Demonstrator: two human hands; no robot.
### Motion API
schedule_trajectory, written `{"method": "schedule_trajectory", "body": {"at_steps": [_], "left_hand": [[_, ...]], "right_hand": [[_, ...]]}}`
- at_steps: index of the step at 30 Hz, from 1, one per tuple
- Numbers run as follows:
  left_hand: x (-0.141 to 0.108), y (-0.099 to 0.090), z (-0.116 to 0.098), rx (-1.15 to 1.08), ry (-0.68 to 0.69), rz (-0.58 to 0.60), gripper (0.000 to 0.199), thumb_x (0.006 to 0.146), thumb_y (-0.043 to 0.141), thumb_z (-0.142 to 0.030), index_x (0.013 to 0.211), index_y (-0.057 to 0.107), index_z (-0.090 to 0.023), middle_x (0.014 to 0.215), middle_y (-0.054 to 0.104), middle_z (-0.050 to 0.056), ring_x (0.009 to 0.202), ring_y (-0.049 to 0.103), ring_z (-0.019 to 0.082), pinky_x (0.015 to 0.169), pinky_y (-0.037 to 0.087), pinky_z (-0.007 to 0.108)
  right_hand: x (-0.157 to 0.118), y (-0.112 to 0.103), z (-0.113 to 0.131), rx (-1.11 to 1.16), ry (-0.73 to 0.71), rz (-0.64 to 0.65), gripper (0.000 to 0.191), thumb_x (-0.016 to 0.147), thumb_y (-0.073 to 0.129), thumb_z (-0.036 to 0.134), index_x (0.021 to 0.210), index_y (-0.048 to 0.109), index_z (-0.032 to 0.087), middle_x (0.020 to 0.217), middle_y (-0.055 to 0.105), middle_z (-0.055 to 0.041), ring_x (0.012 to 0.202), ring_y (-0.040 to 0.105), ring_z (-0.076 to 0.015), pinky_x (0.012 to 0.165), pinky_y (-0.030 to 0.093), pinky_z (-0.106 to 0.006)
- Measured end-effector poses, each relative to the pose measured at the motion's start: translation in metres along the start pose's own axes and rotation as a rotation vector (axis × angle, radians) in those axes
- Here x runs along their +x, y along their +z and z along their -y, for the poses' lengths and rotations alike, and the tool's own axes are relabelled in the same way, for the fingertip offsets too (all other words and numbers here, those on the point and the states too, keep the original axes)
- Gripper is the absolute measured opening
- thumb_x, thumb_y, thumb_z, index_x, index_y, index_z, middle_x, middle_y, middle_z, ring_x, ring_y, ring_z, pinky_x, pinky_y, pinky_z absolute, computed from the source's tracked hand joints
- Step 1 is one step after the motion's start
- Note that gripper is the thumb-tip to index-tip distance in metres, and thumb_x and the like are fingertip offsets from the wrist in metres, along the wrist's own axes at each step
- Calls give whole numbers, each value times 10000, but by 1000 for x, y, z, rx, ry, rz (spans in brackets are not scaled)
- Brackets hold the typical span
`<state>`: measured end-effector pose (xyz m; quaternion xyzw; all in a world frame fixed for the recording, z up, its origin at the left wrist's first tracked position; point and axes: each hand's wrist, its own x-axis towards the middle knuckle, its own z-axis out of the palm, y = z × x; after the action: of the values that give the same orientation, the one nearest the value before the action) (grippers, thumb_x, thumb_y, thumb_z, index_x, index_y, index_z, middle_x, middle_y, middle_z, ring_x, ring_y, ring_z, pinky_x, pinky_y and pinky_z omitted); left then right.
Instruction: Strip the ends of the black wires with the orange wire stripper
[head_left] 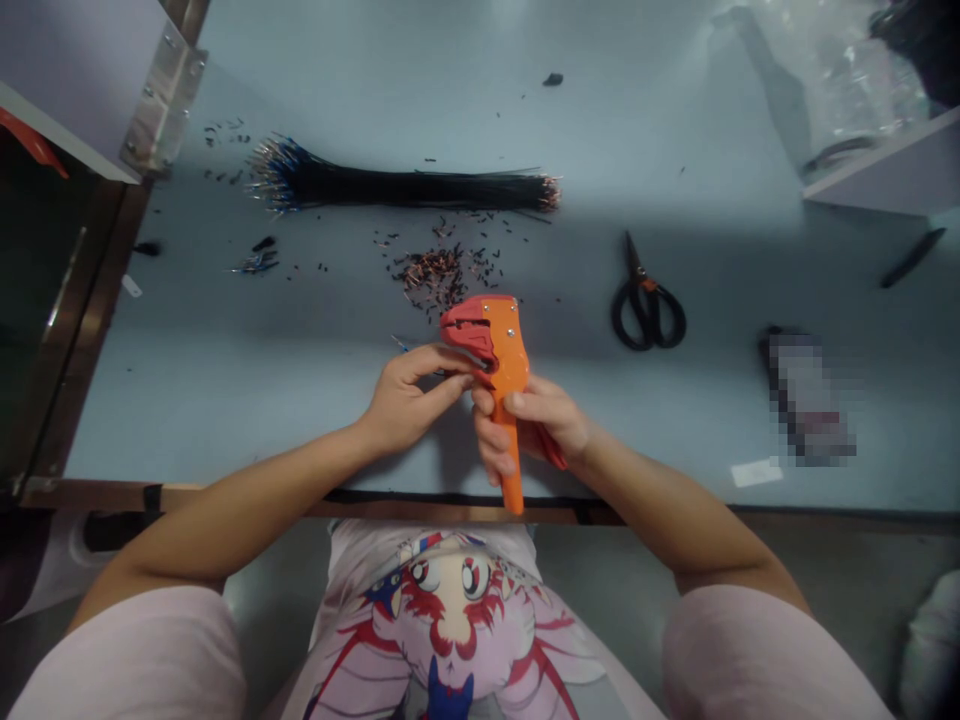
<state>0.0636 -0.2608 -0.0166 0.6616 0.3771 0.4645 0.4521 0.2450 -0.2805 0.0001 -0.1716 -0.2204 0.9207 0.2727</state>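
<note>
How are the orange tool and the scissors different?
The orange tool is gripped in the right hand, while the scissors lie on the table. The orange tool is mostly orange and red; the scissors are mostly black. The orange tool has a long, straight handle in front, but the scissors have two rounded loops. Both have some orange on them.

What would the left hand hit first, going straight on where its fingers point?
Most likely the orange and red pistol-shaped hand tool in the right hand; the left hand points at it from close by, though depth is unclear.
</note>
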Motion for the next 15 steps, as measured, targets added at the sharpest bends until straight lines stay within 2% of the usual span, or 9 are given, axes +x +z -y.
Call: {"method": "schedule_trajectory", "body": {"at_steps": [15], "left_hand": [[1, 1, -1, -1, 5, 4, 96, 794, 624, -167, 837, 699, -208, 847, 732, 29, 793, 682, 140, 760, 540, 259]], "right_hand": [[0, 5, 1, -50, 15, -45, 300, 854, 622, 416, 848, 465, 160, 597, 562, 34, 459, 562, -116, 482, 567, -319]]}}
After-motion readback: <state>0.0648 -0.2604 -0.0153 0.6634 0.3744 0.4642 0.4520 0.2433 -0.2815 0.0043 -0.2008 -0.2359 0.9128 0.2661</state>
